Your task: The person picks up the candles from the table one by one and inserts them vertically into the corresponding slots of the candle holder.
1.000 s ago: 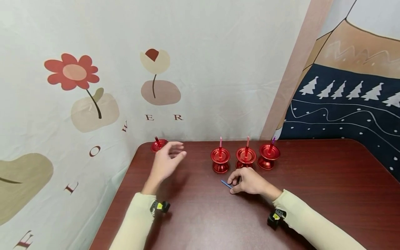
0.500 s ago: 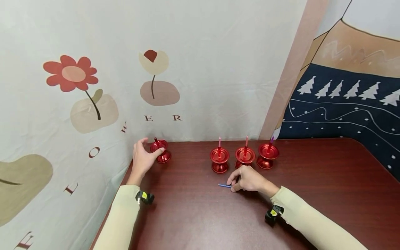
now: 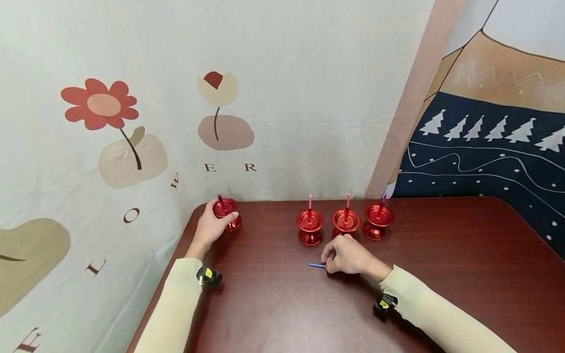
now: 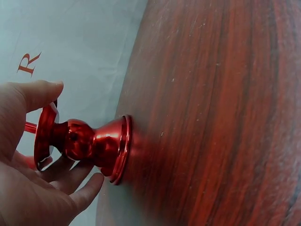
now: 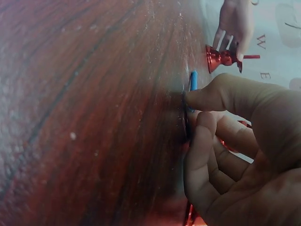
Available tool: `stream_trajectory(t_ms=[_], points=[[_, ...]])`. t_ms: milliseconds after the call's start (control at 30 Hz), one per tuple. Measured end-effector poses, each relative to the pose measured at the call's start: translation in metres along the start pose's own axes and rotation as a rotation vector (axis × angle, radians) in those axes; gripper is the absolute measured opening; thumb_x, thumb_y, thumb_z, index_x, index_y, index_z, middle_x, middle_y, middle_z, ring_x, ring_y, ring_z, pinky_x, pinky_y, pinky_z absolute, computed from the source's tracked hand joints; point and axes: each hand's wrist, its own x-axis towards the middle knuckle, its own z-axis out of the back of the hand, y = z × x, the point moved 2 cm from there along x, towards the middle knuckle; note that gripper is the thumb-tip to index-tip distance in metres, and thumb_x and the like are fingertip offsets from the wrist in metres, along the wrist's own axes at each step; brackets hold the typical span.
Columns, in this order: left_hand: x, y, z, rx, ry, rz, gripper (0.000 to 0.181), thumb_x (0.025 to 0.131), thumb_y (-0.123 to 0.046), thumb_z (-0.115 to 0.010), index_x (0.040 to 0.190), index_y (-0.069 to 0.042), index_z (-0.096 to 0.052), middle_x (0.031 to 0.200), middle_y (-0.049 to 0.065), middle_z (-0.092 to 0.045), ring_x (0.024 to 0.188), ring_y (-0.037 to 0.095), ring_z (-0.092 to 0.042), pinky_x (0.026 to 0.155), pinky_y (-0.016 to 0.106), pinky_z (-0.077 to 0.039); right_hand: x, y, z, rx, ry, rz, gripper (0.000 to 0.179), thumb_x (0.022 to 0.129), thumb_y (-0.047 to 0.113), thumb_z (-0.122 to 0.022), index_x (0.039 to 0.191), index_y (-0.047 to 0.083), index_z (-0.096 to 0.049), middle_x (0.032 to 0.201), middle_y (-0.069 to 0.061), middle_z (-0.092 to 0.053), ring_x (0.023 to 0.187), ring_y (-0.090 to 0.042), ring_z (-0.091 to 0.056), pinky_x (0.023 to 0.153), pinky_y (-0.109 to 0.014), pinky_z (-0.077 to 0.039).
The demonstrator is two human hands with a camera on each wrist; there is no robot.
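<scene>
At the back left of the table, my left hand [image 3: 210, 226] grips a red metal candle holder [image 3: 233, 225]. In the left wrist view, the thumb lies at the dish rim of the candle holder [image 4: 109, 146] and the fingers curl beneath, beside its stem. The holder's foot is at the tabletop, and a bare red tube rises from its dish. My right hand [image 3: 350, 255] pinches a thin blue candle [image 3: 315, 265] between thumb and fingers, low over the middle of the table. One end of the blue candle [image 5: 194, 81] sticks out past the thumb; the rest is hidden by the fingers.
Beyond my right hand stand three more red holders, bearing a pink candle [image 3: 310, 202], an orange-pink candle [image 3: 348, 201] and a purple candle [image 3: 383, 199]. The dark wooden table [image 3: 265, 304] meets a printed cloth wall [image 3: 300, 122] at the back and left.
My left hand has moved left and taken hold of the back-left candle holder. In my right hand the blue candle has turned from slanting to nearly level in the head view.
</scene>
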Motion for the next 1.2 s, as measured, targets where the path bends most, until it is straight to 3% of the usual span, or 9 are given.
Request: stream_trajectory(t_ms=[200, 333, 433, 667, 1200], points=[[-0.003, 0.0, -0.005, -0.026, 0.028, -0.004, 0.09, 0.105, -0.032, -0.072, 0.172, -0.001, -0.021, 0.168, 0.032, -0.038, 0.154, 0.049, -0.038, 0.123, 0.064, -0.038, 0.006, -0.037, -0.022, -0.184, 0.002, 0.01, 0.025, 0.065, 0.013, -0.087, 0.075, 0.03, -0.07, 0.063, 0.026, -0.057, 0.06, 0.004, -0.055, 0.055, -0.024, -0.047], [-0.008, -0.001, -0.009, -0.022, 0.052, -0.016, 0.089, 0.105, -0.032, -0.072, 0.172, -0.002, -0.022, 0.167, 0.032, -0.039, 0.154, 0.049, -0.039, 0.123, 0.064, -0.037, 0.009, -0.043, -0.028, -0.272, 0.003, 0.018, 0.028, 0.065, 0.019, -0.09, 0.074, 0.034, -0.068, 0.062, 0.03, -0.055, 0.06, 0.005, -0.056, 0.056, -0.024, -0.049], [-0.012, -0.004, -0.014, -0.026, 0.076, -0.031, 0.089, 0.104, -0.031, -0.074, 0.172, -0.002, -0.024, 0.167, 0.032, -0.04, 0.154, 0.048, -0.04, 0.124, 0.064, -0.036, 0.009, -0.043, -0.027, -0.244, 0.016, 0.001, 0.027, 0.067, 0.018, -0.088, 0.075, 0.035, -0.069, 0.062, 0.029, -0.055, 0.06, 0.004, -0.055, 0.055, -0.025, -0.048], [-0.024, -0.012, -0.029, -0.022, 0.11, -0.065, 0.087, 0.103, -0.03, -0.077, 0.17, -0.004, -0.029, 0.163, 0.031, -0.046, 0.15, 0.048, -0.045, 0.122, 0.064, -0.038, -0.001, 0.033, 0.008, -0.107, 0.038, -0.061, 0.018, 0.072, 0.001, -0.082, 0.075, 0.017, -0.074, 0.064, 0.018, -0.053, 0.062, 0.001, -0.048, 0.057, -0.022, -0.041], [-0.044, -0.032, -0.057, -0.05, 0.173, -0.13, 0.085, 0.099, -0.026, -0.081, 0.167, -0.005, -0.036, 0.157, 0.029, -0.054, 0.145, 0.046, -0.052, 0.116, 0.064, -0.045, 0.006, 0.03, 0.0, 0.003, -0.065, -0.029, 0.019, 0.073, 0.003, -0.08, 0.077, 0.019, -0.07, 0.067, 0.02, -0.062, 0.061, 0.001, -0.057, 0.059, -0.023, -0.048]])
